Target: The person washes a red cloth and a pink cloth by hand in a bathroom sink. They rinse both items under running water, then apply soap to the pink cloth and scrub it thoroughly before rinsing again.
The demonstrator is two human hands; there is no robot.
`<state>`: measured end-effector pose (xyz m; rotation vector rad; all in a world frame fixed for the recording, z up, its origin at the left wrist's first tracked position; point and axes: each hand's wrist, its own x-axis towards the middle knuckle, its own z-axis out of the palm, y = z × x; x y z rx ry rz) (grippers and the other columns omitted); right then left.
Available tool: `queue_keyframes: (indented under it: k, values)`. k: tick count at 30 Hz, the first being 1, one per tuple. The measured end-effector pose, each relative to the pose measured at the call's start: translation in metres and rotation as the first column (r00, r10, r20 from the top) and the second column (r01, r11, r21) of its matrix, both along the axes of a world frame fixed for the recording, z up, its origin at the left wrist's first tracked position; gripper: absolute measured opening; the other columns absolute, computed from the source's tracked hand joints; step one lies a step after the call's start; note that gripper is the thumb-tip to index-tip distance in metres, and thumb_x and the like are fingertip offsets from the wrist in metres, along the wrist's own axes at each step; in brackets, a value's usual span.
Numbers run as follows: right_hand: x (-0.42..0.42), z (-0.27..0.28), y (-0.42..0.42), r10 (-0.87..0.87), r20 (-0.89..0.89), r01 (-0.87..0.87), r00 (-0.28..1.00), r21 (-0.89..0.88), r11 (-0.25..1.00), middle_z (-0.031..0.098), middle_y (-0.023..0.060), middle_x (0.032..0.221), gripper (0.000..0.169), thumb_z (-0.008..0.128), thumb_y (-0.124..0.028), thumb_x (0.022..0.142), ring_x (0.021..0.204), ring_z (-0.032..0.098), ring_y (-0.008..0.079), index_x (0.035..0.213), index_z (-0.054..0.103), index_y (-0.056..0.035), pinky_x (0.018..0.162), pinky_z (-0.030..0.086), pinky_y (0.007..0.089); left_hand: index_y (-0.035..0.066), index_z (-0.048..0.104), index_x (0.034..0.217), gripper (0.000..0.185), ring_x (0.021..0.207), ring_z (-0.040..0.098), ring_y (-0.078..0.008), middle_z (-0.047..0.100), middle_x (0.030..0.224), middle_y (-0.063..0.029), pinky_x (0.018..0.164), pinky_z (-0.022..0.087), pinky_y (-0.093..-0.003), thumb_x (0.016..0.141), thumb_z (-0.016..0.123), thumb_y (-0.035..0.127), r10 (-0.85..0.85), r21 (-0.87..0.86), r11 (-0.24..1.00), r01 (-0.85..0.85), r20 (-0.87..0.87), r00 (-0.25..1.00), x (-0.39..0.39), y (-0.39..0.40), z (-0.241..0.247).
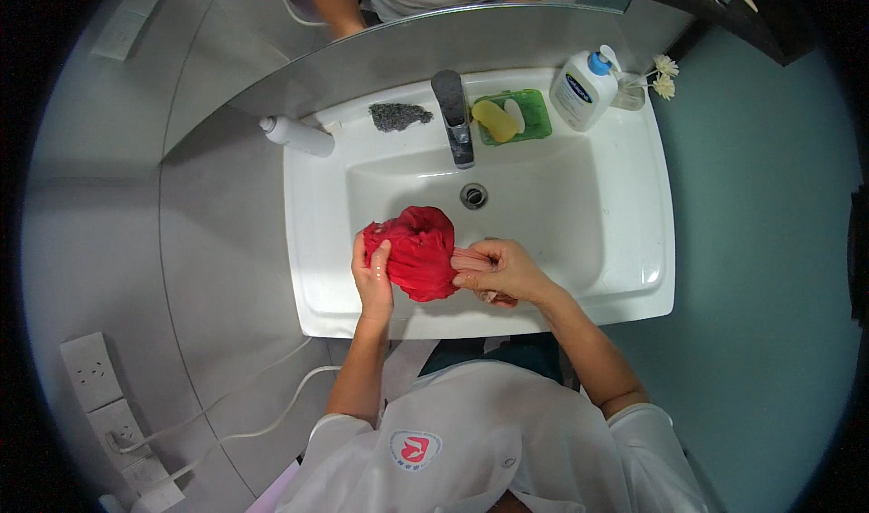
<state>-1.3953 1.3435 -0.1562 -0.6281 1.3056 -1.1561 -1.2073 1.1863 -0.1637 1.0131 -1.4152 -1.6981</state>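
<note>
A bunched red cloth (pixel 417 253) is held over the front left of a white washbasin (pixel 563 241). My left hand (pixel 373 275) grips its left side, with the thumb on top and water drops on the skin. From the cloth's right side a pale pink strip of fabric (pixel 473 260) stretches into my right hand (pixel 506 272), whose fingers pinch it. Below that hand a crumpled brownish bit of fabric (pixel 497 298) shows; whether it joins the pink strip cannot be seen. The metal drain (pixel 473 196) lies just beyond the cloth.
Along the basin's back stand a white spray bottle (pixel 299 137), a dark faucet (pixel 453 116), a green soap dish (pixel 536 116) with yellow soap (pixel 495 120), a Cetaphil pump bottle (pixel 584 92) and flowers (pixel 664 78). A mirror (pixel 441 17) rises behind. Plugged cords (pixel 271 433) run along the left wall.
</note>
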Motion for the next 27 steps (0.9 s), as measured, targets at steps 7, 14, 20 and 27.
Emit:
queue_keyframes:
  k: [7,14,20,27]
  values:
    - [0.015,0.001,-0.013,-0.242,-0.056,0.228,0.969,-0.19,0.955,0.057,0.0025,0.071,0.031,0.083,-0.025,0.084,0.051,0.049,0.0105,0.076,0.06,-0.0057,0.043,0.036,0.0271,0.011,0.054,0.136,0.038,0.115,0.059,-0.0156,0.06,0.127,-0.0087,0.079,0.056,-0.0277,0.104,0.054,0.032,0.012,0.242,0.969,-0.059,0.192,0.981,0.0,-0.013,0.018]
    - [0.026,0.001,-0.028,-0.284,-0.497,0.018,0.82,-0.473,0.881,0.063,0.0037,0.085,0.031,0.082,-0.032,0.081,0.07,0.057,0.0136,0.085,0.066,-0.0067,0.06,0.047,0.0277,0.008,0.034,0.153,0.071,0.133,0.049,-0.0234,0.047,0.148,-0.0107,0.114,0.038,-0.0381,0.098,0.062,0.043,-0.314,0.661,0.664,0.349,-0.176,0.933,0.007,0.021,0.007]
    - [0.012,0.0,-0.001,-0.326,0.646,0.473,0.69,-0.062,0.879,0.068,0.0062,0.098,0.031,0.071,-0.019,0.089,0.079,0.064,0.0115,0.114,0.064,-0.0017,0.066,0.052,0.0221,0.002,0.042,0.146,0.065,0.126,0.056,-0.028,0.056,0.137,-0.0153,0.11,0.043,-0.0426,0.084,0.06,0.013,-0.201,0.635,0.704,0.317,-0.249,0.947,0.018,0.005,0.005]
    - [-0.028,-0.025,0.037,-0.421,0.604,0.62,0.677,-0.159,0.768,0.068,0.0149,0.107,0.046,0.065,-0.029,0.091,0.093,0.067,0.0224,0.122,0.06,0.0048,0.077,0.056,0.0326,0.0,0.045,0.139,0.061,0.11,0.065,-0.0408,0.058,0.131,-0.023,0.101,0.051,-0.0577,0.08,0.055,0.01,-0.053,0.496,0.836,0.233,-0.349,0.935,0.073,-0.041,0.035]
